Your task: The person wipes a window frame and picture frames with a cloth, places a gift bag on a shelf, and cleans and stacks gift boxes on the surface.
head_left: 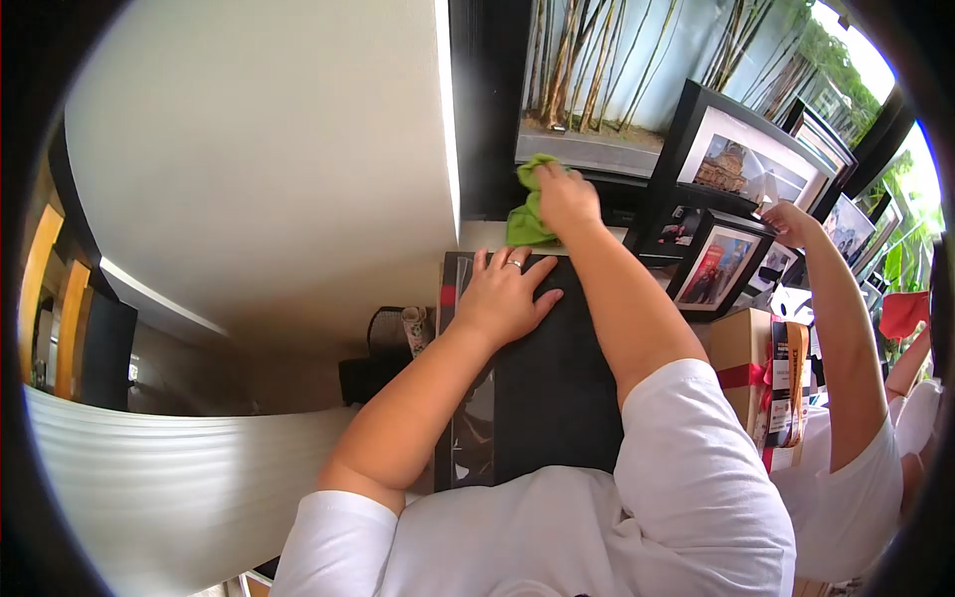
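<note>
My right hand (570, 202) grips a bunched green cloth (528, 211) against the dark frame at the window's lower left corner. Part of the cloth hangs down onto the pale sill (477, 236). Lower and to the left, my left hand (502, 297) lies flat with fingers spread on a black flat-topped surface (557, 388), a ring on one finger. Just right of my right forearm stand black-framed photos, among them a large picture frame (686, 139) and a smaller picture frame (718, 264).
A co-worker's hand (788, 224) touches the frames on the right. Below them is a cardboard box (738, 358) with red ribbon. A white wall panel (269, 129) rises at the left. A rolled patterned item (414, 328) sits beside the black surface. Bamboo stems show outside the window.
</note>
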A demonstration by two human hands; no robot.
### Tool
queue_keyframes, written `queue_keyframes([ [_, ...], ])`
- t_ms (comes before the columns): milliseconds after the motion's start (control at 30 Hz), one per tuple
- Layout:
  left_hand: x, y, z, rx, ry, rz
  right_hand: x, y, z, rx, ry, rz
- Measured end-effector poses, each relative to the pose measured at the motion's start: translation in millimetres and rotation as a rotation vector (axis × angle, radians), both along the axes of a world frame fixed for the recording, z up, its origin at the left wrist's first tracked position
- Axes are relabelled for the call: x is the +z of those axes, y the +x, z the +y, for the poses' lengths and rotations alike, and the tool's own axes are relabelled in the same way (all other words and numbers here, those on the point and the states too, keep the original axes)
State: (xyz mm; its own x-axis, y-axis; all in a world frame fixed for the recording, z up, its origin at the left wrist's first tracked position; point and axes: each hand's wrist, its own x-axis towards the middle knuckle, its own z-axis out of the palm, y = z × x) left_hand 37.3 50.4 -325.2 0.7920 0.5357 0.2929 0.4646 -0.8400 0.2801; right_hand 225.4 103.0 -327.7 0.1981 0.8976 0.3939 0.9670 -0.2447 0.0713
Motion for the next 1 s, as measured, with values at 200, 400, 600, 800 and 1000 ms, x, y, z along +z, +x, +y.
queue_keyframes([
  [200,-2,-1,1,-0.004,-0.017,-0.046,4,50,-8,-0.546,-0.229,0.274],
  [400,-1,0,1,-0.001,0.004,-0.051,-6,29,17,-0.287,-0.422,-0.113],
  [600,-5,2,3,-0.019,0.084,-0.022,-14,-32,27,-0.104,-0.046,0.082],
  [800,-1,2,2,-0.028,0.03,-0.051,10,38,-14,-0.216,-0.399,-0.001],
  [1000,-2,2,2,-0.022,0.018,-0.051,-4,71,11,-0.443,-0.572,0.027],
])
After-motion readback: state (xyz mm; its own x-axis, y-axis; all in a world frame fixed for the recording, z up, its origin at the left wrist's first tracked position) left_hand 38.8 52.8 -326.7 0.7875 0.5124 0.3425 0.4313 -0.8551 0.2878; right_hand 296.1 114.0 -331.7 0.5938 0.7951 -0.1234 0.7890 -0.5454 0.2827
